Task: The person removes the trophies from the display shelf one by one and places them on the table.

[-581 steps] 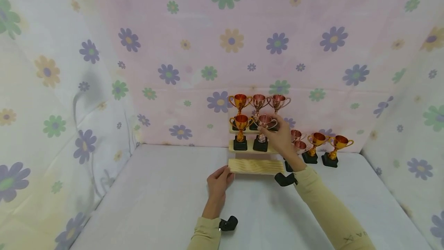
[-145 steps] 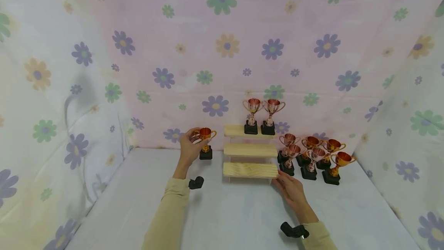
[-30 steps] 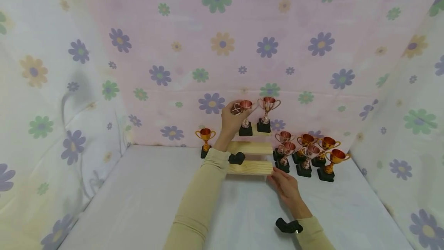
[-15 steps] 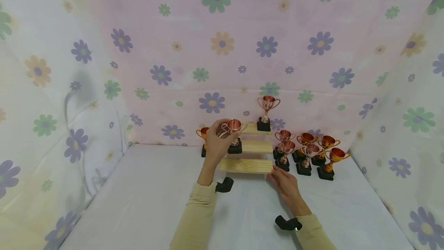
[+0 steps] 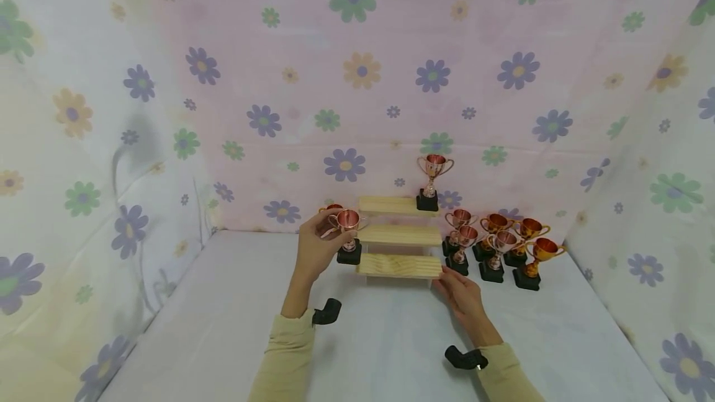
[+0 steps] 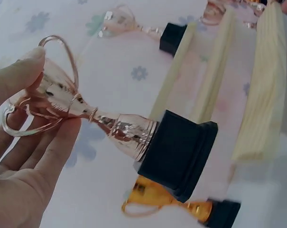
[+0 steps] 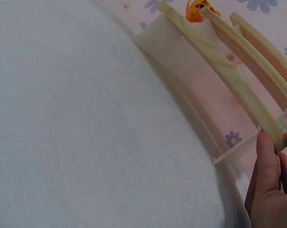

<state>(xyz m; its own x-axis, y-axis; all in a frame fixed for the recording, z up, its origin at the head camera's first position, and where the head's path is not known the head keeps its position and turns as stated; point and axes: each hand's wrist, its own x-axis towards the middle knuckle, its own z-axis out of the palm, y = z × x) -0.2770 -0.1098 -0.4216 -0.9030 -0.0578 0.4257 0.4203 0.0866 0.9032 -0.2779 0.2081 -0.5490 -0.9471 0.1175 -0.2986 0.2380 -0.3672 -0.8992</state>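
Note:
My left hand (image 5: pixel 315 250) grips a small rose-gold trophy (image 5: pixel 349 221) by its cup, just left of the three-step wooden display stand (image 5: pixel 399 234). In the left wrist view the thumb and fingers hold the cup between its handles, and the black base (image 6: pixel 174 152) hangs free. Partly hidden behind that trophy is a gold trophy (image 6: pixel 152 192). My right hand (image 5: pixel 463 303) pinches the right end of the stand's lowest step, as the right wrist view also shows. One rose-gold trophy (image 5: pixel 431 169) stands at the right end of the top step.
Several gold and rose-gold trophies (image 5: pixel 503 244) stand grouped to the right of the stand. White cloth (image 5: pixel 391 340) covers the table. Behind and at the sides hang flowered cloths (image 5: pixel 290 48).
My left hand has lifted a rose-gold trophy off the top step and carried it down and left, beside the stand. My right hand stays on the lowest step.

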